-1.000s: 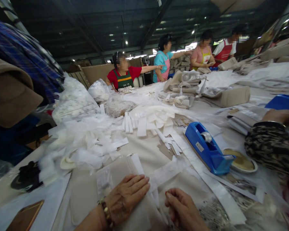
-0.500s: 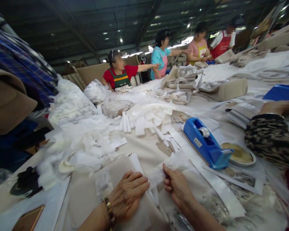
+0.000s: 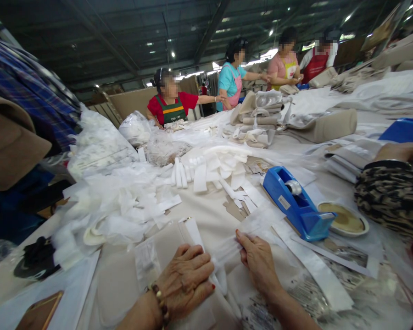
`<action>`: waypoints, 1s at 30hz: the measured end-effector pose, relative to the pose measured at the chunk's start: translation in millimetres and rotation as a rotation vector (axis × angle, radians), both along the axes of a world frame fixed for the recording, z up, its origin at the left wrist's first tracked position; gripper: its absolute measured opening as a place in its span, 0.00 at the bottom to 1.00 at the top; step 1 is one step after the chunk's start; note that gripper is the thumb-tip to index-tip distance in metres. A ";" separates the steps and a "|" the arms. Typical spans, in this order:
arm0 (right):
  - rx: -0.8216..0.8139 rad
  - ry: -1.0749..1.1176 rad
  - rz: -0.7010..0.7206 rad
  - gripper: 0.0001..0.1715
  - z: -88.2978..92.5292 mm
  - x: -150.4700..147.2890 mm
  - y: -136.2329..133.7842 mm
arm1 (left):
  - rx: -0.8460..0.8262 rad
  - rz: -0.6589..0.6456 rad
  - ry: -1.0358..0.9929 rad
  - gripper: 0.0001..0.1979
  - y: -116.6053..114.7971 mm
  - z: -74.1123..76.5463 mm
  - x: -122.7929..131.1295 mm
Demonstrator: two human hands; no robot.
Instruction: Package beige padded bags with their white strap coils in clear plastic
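My left hand (image 3: 188, 277) lies flat, fingers stretched out, on a beige flat fabric piece (image 3: 124, 279) at the near edge of the table. My right hand (image 3: 258, 263) lies just to its right, fingers curled over the edge of a clear plastic bag (image 3: 251, 229) and pinching it. A white strip (image 3: 196, 231) lies beside the left hand. A blue tape dispenser (image 3: 298, 204) stands beyond my right hand.
Heaps of white strips and plastic bags (image 3: 124, 201) cover the table's left and middle. A small dish (image 3: 344, 220) sits by the dispenser. A person's patterned sleeve (image 3: 388, 197) rests at the right. Several workers (image 3: 172, 103) stand at the far side. A phone (image 3: 37, 311) lies near left.
My right hand has moved forward from the near edge and taken hold of the clear bag. The left hand has stayed flat on the beige piece.
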State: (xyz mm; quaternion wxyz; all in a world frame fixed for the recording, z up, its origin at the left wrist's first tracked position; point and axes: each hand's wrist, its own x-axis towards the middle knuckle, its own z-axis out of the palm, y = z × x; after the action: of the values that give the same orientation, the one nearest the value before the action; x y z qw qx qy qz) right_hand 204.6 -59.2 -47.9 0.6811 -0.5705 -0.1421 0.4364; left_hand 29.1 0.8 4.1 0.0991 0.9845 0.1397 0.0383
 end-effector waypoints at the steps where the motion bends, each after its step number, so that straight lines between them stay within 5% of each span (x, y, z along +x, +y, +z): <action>1: -0.002 -0.006 0.002 0.26 -1.1 2.5 0.3 | -0.010 0.007 0.009 0.04 -0.3 -0.3 0.1; 8: -0.027 -0.029 0.030 0.25 0.7 12.3 -0.1 | -0.035 0.016 -0.021 0.05 -1.8 -0.9 -1.4; 16: -0.043 -0.351 0.092 0.24 10.9 9.1 -1.8 | 0.040 0.011 -0.150 0.12 -3.4 -6.7 -3.2; 24: -0.100 -0.547 0.320 0.15 4.3 -14.1 -4.2 | 0.024 0.009 -0.149 0.10 -2.8 -10.1 -5.4; 30: -0.141 -0.557 0.360 0.18 -1.7 -31.0 -3.3 | -0.031 0.014 -0.118 0.10 -1.7 -11.3 -5.2</action>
State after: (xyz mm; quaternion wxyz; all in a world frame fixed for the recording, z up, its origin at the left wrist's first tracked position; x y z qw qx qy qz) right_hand 173.6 -62.5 -49.6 0.4871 -0.6793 -0.3907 0.3855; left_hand 23.9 -0.9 -7.2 0.1223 0.9778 0.1413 0.0947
